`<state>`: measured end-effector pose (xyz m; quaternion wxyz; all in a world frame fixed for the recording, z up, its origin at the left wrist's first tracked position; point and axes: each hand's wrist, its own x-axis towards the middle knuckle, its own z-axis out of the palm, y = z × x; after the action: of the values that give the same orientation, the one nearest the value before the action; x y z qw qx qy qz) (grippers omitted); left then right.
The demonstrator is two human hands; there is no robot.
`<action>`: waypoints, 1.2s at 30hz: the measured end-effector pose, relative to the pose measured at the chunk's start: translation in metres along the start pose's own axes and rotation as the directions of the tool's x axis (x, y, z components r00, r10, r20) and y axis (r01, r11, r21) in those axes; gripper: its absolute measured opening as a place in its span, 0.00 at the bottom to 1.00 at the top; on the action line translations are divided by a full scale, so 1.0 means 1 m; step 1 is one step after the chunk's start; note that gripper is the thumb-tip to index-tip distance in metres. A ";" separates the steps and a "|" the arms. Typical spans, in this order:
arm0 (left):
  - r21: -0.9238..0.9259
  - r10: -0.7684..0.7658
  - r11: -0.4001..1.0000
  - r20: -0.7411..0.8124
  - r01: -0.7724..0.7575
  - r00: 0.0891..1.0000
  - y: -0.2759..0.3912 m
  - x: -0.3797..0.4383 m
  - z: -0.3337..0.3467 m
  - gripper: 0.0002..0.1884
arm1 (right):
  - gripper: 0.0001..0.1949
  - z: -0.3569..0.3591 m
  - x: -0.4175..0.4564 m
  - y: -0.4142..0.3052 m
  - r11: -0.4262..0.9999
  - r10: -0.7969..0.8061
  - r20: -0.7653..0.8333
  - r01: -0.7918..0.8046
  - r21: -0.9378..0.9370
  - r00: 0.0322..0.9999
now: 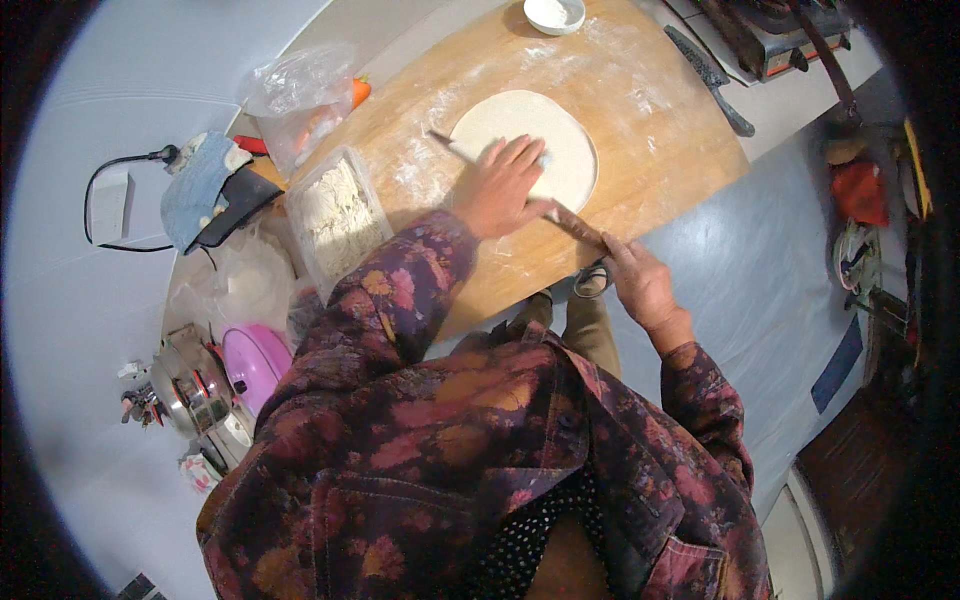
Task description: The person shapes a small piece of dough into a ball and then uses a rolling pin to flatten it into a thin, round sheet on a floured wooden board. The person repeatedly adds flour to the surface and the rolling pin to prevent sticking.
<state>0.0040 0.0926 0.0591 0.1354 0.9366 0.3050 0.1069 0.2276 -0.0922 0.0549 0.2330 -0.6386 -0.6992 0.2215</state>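
A flat round sheet of dough (568, 146) lies on a floured wooden board (675, 150). A thin wooden rolling pin (576, 225) runs slantwise along the dough's near side, its far tip showing beyond my left wrist. My left hand (499, 187) rests palm down across the middle of the pin, fingers stretched out over the dough. It hides part of both. With my right hand (641, 285) I grip the pin's near end, just past the edge of the board.
Left of the board stands a plastic container of flour (337, 214), near a clear plastic bag (300, 90) and a pink basin (255, 364). A white bowl (555, 15) sits at the far edge. A dark-bladed knife (709, 79) lies right, near a gas stove (795, 45).
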 end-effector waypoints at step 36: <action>0.089 -0.051 0.995 0.043 0.047 0.998 -0.002 0.065 0.006 0.29 | 0.12 0.006 -0.006 0.032 0.985 0.148 -0.011 -0.146 0.091 0.989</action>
<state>0.0559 0.1322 0.0609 0.1036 0.9360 0.3293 0.0687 0.2496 -0.0951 0.0307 0.2505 -0.6792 -0.6375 0.2638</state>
